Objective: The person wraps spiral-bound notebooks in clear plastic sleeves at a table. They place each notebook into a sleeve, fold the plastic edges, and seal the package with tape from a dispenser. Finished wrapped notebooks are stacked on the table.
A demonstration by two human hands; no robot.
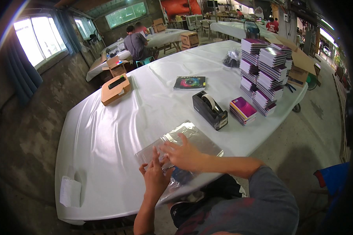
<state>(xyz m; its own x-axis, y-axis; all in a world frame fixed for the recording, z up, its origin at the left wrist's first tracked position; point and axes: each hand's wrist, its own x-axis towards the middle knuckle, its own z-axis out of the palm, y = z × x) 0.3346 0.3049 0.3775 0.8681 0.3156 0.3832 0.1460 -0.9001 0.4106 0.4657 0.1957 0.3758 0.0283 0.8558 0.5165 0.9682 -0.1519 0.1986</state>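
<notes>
A clear plastic sheet or bag [192,137] lies at the table's near edge, wrinkled and shiny. Above its left part my left hand [155,176] is raised, fingers apart and pointing up. My right hand [184,154] reaches across from the right, its fingers spread over the plastic and close to the left fingertips. Between the two hands is a small shiny bit that I cannot make out. Something dark blue [182,175] shows through the plastic below my right wrist. Beyond the plastic stands a black tape dispenser [210,110] with a roll in it.
Spiral notebooks with purple covers [243,110] sit right of the dispenser, beside tall notebook stacks [264,74]. A dark book [189,83] lies farther back. At left are a cardboard box [115,92] with a phone on it and a white packet [70,192]. A person [136,45] sits behind.
</notes>
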